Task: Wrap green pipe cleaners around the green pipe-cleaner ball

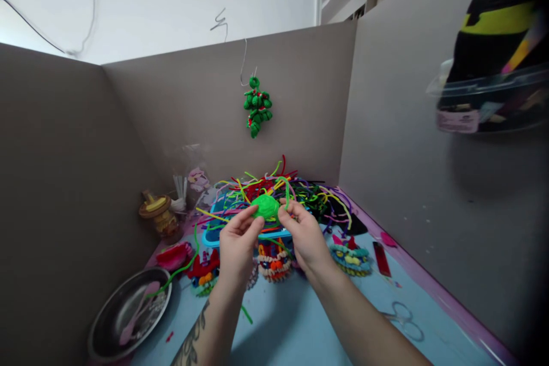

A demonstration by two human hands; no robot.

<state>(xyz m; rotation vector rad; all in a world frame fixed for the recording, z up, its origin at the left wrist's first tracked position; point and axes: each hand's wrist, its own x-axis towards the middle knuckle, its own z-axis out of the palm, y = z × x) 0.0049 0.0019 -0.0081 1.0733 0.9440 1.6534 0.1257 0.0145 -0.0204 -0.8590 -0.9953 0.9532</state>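
Both of my hands are raised over the light blue table (300, 326) and pinch a bright green coiled pipe-cleaner piece (265, 206). My left hand (237, 243) grips its left side with thumb and fingers closed. My right hand (302, 234) grips its right side, and a loose green end (286, 191) sticks up above the fingers. Behind the hands lies a tangled heap of pipe cleaners in many colours (278, 189) over a blue tray (214, 237).
Grey partition walls (386, 126) enclose the table. A green pipe-cleaner ornament (257, 106) hangs on a wire. Finished colourful pieces (274, 263) (351, 257) lie below the hands. A metal dish (124, 314), a jar (159, 214), scissors (403, 320) and a red lighter (381, 258) sit around.
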